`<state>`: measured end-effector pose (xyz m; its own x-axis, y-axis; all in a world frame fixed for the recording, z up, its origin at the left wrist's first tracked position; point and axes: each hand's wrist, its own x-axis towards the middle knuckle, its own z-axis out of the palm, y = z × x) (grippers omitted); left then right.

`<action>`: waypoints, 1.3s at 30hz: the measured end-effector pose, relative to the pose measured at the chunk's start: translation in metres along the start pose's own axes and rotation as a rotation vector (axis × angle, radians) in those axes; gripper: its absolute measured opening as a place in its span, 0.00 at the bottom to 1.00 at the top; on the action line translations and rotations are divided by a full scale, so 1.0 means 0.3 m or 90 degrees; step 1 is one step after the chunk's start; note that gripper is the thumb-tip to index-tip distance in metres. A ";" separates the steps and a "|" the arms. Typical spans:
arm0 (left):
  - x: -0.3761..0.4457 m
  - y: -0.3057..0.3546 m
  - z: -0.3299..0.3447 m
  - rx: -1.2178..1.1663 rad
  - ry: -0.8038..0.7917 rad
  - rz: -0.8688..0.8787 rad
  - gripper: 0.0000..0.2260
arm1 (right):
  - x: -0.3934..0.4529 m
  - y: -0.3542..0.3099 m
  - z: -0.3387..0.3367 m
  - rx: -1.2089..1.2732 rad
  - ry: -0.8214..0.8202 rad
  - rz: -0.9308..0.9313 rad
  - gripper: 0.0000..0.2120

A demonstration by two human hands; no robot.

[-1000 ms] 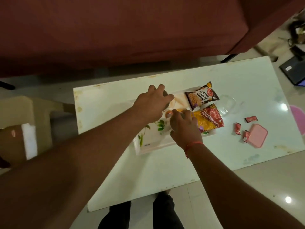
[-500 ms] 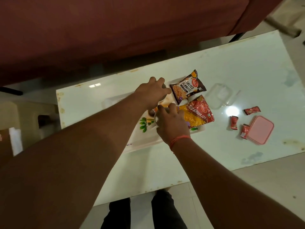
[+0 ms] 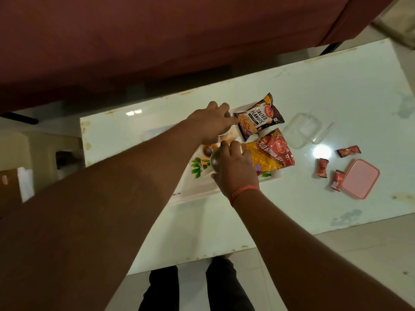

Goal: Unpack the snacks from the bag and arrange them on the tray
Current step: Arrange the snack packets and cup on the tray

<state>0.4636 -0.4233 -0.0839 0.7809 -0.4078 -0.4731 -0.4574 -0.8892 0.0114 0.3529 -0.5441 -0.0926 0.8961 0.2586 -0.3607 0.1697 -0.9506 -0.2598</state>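
We see both hands over the floral tray (image 3: pixel 197 189) on the white bench (image 3: pixel 336 97). Our right hand (image 3: pixel 235 169) has its fingers wrapped around a small steel bowl (image 3: pixel 216 161) on the tray. Our left hand (image 3: pixel 212 124) covers another bowl; we cannot tell whether its fingers grip it. The salted peanuts packet (image 3: pixel 260 118) and the bhujia sev packet (image 3: pixel 271 153) lie on the tray's right part. Off the tray sit red candies (image 3: pixel 322 167), a pink lid (image 3: pixel 360 178) and a clear container (image 3: pixel 303 129).
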 end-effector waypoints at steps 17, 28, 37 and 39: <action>-0.008 0.007 0.002 0.022 0.014 0.012 0.35 | -0.007 -0.028 0.001 -0.001 -0.005 0.024 0.42; -0.031 -0.009 0.028 0.038 0.012 0.038 0.33 | -0.022 -0.053 0.019 -0.002 -0.004 0.021 0.41; -0.063 -0.070 0.046 -0.090 -0.053 0.020 0.50 | -0.031 -0.025 -0.009 0.030 -0.055 0.054 0.56; -0.116 -0.123 0.057 -0.146 -0.037 0.001 0.49 | -0.047 -0.002 -0.025 0.035 -0.041 0.064 0.56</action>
<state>0.4461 -0.3727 -0.0829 0.7513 -0.4024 -0.5232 -0.3446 -0.9152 0.2089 0.3433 -0.5484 -0.0804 0.8787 0.1743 -0.4444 0.0560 -0.9621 -0.2668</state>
